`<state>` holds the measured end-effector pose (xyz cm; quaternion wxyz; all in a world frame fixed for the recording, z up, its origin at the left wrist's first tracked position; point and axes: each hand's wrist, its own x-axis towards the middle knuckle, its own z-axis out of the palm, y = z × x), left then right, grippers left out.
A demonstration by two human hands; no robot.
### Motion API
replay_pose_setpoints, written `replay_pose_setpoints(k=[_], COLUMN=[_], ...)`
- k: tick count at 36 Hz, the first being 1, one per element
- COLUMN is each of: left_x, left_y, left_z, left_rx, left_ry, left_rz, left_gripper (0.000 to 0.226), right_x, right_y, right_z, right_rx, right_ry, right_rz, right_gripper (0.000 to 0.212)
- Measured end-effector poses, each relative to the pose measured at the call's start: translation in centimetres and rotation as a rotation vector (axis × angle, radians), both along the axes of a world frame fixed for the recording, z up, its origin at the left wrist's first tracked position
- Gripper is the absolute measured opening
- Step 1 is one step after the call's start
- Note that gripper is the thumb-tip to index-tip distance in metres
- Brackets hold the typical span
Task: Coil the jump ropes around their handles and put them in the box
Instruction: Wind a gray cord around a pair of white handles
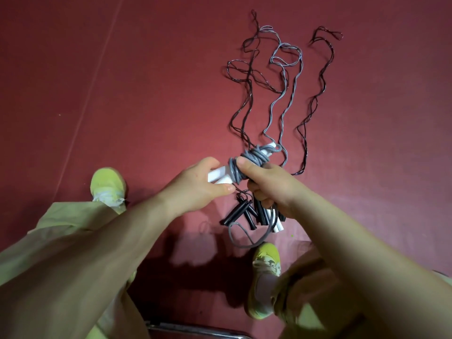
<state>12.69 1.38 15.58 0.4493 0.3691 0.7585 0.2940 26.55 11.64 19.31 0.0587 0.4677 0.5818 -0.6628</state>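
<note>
Grey cord [247,160] is seen wound in several turns around a pair of white handles [221,176], which are held above the floor between both hands. The near end of the handles is gripped by the left hand [198,185], fingers curled round it, while the wound turns are pinched under the thumb of the right hand [269,184], whose fingers are curled round the bundle. The remainder of this grey jump rope [285,94] is left uncoiled and trails away across the floor; the coiling of this rope is therefore judged to be partly done. Three dark jump ropes [247,99] are laid out loose alongside it, their black handles [241,214] lying in a cluster just below the hands, with another white handle [277,227] among them; none of these has been wound. A loose grey loop [244,238] lies near the right shoe [265,277]. No box is in view, so the stowing step is judged not yet begun. The surface is a dark red floor [122,94], smooth and matt, crossed by a faint seam at the left. Yellow-green shoes and light trouser legs are visible; a metal bar [195,332] shows at the bottom edge.
</note>
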Motion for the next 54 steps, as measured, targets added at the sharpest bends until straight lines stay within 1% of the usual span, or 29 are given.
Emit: replay_pose_setpoints(k=[2,3,7,9,11,12,13,14,15,16,17,18,20,21,22,23,26,27,30,32,34,38,40,43,46,49,51,52,54], left_x=[-0.1,0.0,0.0,-0.3,-0.4,-0.3,-0.2,-0.2,-0.3,-0.4,-0.6,-0.7,-0.5,-0.3,-0.1,0.0,0.0,0.0,-0.1,-0.1,0.1,0.8,1.1,1.2,1.2,1.2,1.1,1.0,0.9], left_y=[0.0,-0.1,-0.1,0.1,0.2,0.1,0.0,-0.1,-0.3,-0.5,-0.6,-0.6,-0.6,-0.6,-0.7,-0.7,-0.5,-0.4,-0.4,-0.2,-0.1,0.0,0.0,0.0,0.1,0.0,0.0,0.0,0.1], left_z=[0.0,0.2,0.6,0.6,1.0,1.4,1.9,2.2,2.2,2.2,2.0,1.7,1.3,1.2,1.1,1.0,1.4,1.5,1.8,2.0,2.3,1.9,1.5,1.0,0.6,-0.1,-0.4,-0.4,-0.2], left_rx=[0.013,0.019,-0.003,-0.036,-0.07,-0.053,-0.032,-0.045,-0.076,-0.11,-0.127,-0.12,-0.081,-0.083,-0.091,-0.095,-0.111,-0.121,-0.15,-0.167,-0.175,-0.148,-0.144,-0.146,-0.12,-0.073,-0.058,-0.053,-0.041], left_ry=[0.038,0.056,0.089,0.069,-0.016,-0.123,-0.314,-0.558,-0.807,-1.023,-1.199,-1.357,-1.561,-1.618,-1.623,-1.579,-1.466,-1.465,-1.443,-1.386,-1.241,-0.763,-0.607,-0.485,-0.418,-0.194,-0.087,-0.086,-0.14], left_rz=[0.004,0.006,-0.026,-0.069,-0.107,-0.106,-0.098,-0.091,-0.102,-0.13,-0.164,-0.198,-0.235,-0.229,-0.215,-0.198,-0.18,-0.172,-0.117,-0.077,-0.033,0.046,0.064,0.046,0.038,0.009,0.008,0.019,0.041], left_gripper=[0.033,0.035,0.04,0.047,0.054,0.046,0.035,0.03,0.04,0.062,0.079,0.088,0.091,0.09,0.089,0.088,0.082,0.079,0.07,0.063,0.06,0.062,0.059,0.053,0.056,0.071,0.066,0.06,0.059], right_x=[-0.2,-0.2,-0.1,0.0,0.2,0.2,0.2,0.3,0.3,0.3,0.3,0.4,0.5,0.5,0.5,0.5,0.5,0.4,0.3,0.2,0.1,0.3,0.4,0.5,0.5,0.5,0.6,0.6,0.6], right_y=[-0.3,-0.5,-0.5,-0.4,-0.2,-0.1,-0.1,0.0,0.0,0.1,0.2,0.3,0.5,0.5,0.6,0.5,0.4,0.3,0.4,0.5,0.4,0.3,0.2,0.2,0.2,0.3,0.3,0.3,0.4], right_z=[0.0,0.1,0.1,0.0,-0.1,-0.1,-0.1,0.0,0.1,0.2,0.2,0.2,0.2,0.2,0.2,0.1,0.1,0.1,0.2,0.2,0.1,0.1,0.0,0.1,0.1,-0.1,-0.3,-0.3,-0.3], right_rx=[0.034,0.055,0.097,0.086,0.056,0.037,0.017,-0.003,-0.023,-0.039,-0.051,-0.056,-0.046,-0.043,-0.037,-0.027,0.022,0.031,0.044,0.078,0.115,0.15,0.147,0.111,0.089,0.078,0.062,0.052,0.028], right_ry=[0.015,0.018,0.041,0.063,0.098,0.128,0.162,0.197,0.235,0.282,0.334,0.381,0.448,0.472,0.483,0.479,0.44,0.426,0.344,0.248,0.141,-0.029,-0.079,-0.097,-0.105,-0.131,-0.14,-0.14,-0.127], right_rz=[0.033,0.049,0.044,0.016,-0.013,-0.03,-0.043,-0.055,-0.067,-0.078,-0.088,-0.094,-0.093,-0.093,-0.091,-0.079,-0.007,0.008,0.005,0.024,0.041,0.078,0.101,0.105,0.098,0.109,0.106,0.099,0.081], right_gripper=[0.061,0.061,0.048,0.044,0.048,0.051,0.052,0.05,0.043,0.035,0.03,0.029,0.035,0.037,0.038,0.041,0.062,0.061,0.047,0.049,0.051,0.052,0.052,0.049,0.048,0.052,0.055,0.055,0.054])
